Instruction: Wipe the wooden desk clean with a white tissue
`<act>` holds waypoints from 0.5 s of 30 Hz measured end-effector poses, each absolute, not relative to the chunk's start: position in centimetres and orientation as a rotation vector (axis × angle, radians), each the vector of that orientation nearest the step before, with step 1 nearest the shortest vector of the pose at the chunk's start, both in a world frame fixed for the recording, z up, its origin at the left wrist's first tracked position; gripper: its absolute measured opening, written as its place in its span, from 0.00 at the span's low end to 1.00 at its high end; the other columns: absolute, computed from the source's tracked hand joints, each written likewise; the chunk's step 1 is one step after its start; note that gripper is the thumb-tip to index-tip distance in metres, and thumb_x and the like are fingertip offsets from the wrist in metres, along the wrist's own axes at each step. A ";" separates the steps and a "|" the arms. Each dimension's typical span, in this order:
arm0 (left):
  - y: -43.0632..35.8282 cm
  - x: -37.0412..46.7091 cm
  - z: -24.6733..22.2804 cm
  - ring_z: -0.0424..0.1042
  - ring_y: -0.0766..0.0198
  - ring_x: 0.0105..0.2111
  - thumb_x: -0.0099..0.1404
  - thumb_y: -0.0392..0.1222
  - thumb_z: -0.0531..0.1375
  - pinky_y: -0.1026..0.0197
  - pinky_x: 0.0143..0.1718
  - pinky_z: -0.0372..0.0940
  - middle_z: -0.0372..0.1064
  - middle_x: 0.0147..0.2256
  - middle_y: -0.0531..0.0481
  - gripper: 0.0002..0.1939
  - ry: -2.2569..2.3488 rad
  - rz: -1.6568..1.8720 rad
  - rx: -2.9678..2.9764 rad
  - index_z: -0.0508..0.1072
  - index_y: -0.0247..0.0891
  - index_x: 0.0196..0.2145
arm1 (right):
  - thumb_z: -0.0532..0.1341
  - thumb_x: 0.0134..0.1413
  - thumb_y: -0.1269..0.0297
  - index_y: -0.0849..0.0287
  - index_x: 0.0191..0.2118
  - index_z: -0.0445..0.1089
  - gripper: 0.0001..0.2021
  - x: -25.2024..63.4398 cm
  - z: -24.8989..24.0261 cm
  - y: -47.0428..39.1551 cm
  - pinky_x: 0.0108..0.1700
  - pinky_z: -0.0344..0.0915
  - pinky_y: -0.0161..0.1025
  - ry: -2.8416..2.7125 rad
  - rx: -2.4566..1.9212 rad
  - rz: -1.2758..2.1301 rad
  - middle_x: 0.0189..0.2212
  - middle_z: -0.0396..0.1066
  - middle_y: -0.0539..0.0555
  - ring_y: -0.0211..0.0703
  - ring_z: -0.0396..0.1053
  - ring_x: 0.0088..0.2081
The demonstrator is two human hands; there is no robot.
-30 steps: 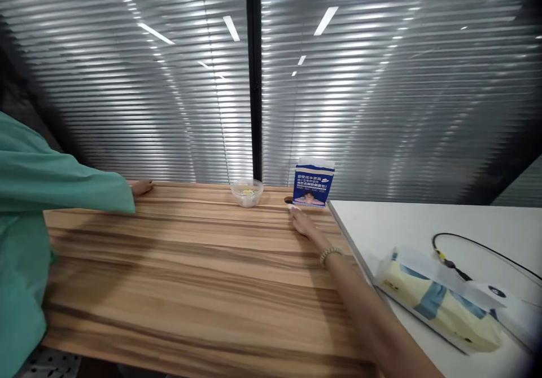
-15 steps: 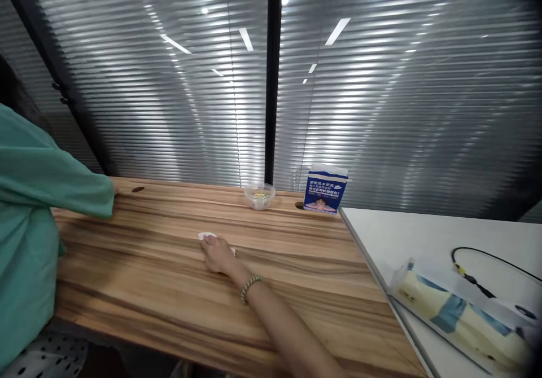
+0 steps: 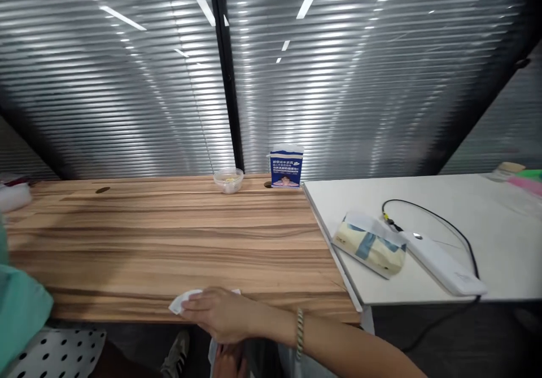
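My right hand (image 3: 215, 313), with a beaded bracelet on its wrist, presses a white tissue (image 3: 180, 302) down at the front edge of the wooden table (image 3: 169, 242). The fingers point left, and the tissue shows past the fingertips and behind the knuckles. Below the edge, partly hidden under my right hand, my left hand (image 3: 229, 361) is low by my lap in shadow. How its fingers are held is unclear.
A clear plastic bowl (image 3: 228, 180) and a blue printed packet (image 3: 287, 168) stand at the back. On the white table (image 3: 339, 197) lie a tissue pack (image 3: 370, 245) and a white power bank (image 3: 442, 262) with a black cable. A person's teal sleeve (image 3: 23, 299) is at left.
My right hand has drawn the tissue from mid-table toward me to the front edge. The view has swung right, and the person in teal shows less. My left hand has come into view.
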State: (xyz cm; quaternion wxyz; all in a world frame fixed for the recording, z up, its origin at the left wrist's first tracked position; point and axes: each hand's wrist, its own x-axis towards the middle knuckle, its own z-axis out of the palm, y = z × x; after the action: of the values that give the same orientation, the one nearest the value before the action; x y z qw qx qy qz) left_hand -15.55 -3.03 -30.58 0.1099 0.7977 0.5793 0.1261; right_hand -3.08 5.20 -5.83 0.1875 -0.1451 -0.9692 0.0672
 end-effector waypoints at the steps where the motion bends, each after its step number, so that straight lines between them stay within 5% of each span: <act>1: -3.0 -15.5 -30.5 0.73 0.49 0.48 0.57 0.34 0.51 0.43 0.56 0.65 0.76 0.45 0.51 0.23 1.697 0.341 2.340 0.77 0.52 0.44 | 0.46 0.65 0.67 0.65 0.61 0.59 0.21 -1.5 -5.5 4.4 0.64 0.49 0.35 -2.723 -0.406 0.236 0.60 0.61 0.54 0.37 0.52 0.64; 9: -1.7 -14.8 -30.4 0.70 0.52 0.52 0.59 0.37 0.51 0.46 0.62 0.59 0.74 0.48 0.57 0.22 1.525 0.273 2.389 0.76 0.57 0.44 | 0.47 0.63 0.71 0.61 0.63 0.57 0.24 9.5 -6.1 6.1 0.65 0.50 0.42 -2.524 -0.795 0.421 0.62 0.57 0.57 0.40 0.53 0.63; 15: -1.4 -15.8 -31.9 0.70 0.52 0.52 0.58 0.38 0.53 0.45 0.61 0.59 0.74 0.49 0.56 0.19 1.505 0.219 2.428 0.77 0.56 0.42 | 0.44 0.61 0.72 0.73 0.61 0.60 0.24 15.8 -8.5 16.2 0.65 0.50 0.47 -2.371 -1.327 0.161 0.61 0.58 0.65 0.46 0.54 0.63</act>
State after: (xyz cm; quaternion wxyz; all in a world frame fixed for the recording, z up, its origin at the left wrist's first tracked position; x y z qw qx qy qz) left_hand -15.76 -1.38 -31.95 0.1377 0.8394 0.5203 0.0756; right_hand 15.77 16.23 -8.48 0.2080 -0.4769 -0.8520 0.0579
